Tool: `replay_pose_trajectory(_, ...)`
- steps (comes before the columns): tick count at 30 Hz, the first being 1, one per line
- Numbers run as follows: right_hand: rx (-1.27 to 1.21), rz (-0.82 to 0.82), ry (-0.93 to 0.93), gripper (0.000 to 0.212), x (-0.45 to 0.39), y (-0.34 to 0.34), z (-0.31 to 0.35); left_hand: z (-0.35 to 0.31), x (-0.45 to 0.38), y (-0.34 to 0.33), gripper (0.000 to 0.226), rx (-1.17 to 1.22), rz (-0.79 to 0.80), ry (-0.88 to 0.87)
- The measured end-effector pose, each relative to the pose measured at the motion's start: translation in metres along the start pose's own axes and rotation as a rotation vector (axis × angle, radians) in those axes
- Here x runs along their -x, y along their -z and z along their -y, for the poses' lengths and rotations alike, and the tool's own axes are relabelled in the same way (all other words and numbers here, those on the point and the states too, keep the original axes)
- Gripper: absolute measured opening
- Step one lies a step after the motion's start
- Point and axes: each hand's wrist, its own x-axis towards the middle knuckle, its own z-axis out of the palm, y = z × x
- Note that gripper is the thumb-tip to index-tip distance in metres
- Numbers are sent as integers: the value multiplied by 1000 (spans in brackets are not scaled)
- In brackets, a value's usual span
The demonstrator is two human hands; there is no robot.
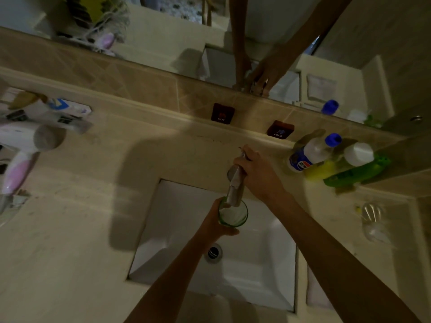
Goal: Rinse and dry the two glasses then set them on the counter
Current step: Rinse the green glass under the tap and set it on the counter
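My left hand [215,226] grips a clear glass [233,214] with a greenish rim, held upright right under the tap spout [235,191] above the white sink [177,220]. My right hand [257,172] is curled round the tap handle at the back of the basin. A second clear glass [372,221] stands alone on the beige counter [70,229] to the right of the sink. Whether water is running I cannot tell.
Bottles stand at the back right: a white one with a blue cap [313,151] and a green one [356,170]. A white and pink hair dryer [21,150] lies at the left. A mirror [163,31] runs along the wall. A folded white cloth [314,292] lies right of the sink.
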Motion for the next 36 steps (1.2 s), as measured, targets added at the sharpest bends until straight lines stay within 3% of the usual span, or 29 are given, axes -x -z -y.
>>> replay_pose_trajectory(17,-85,-53,10,20,-6,6,1,10,3,1,95,0,-9,21)
replay_pose_trajectory(30,-33,-16,-51,33,-2,-6,-1,14,4,4,99,25,6,-22)
replay_pose_trajectory(36,-43,-38,-4,26,-4,-1,-3,16,2,6,102,21,-8,-25)
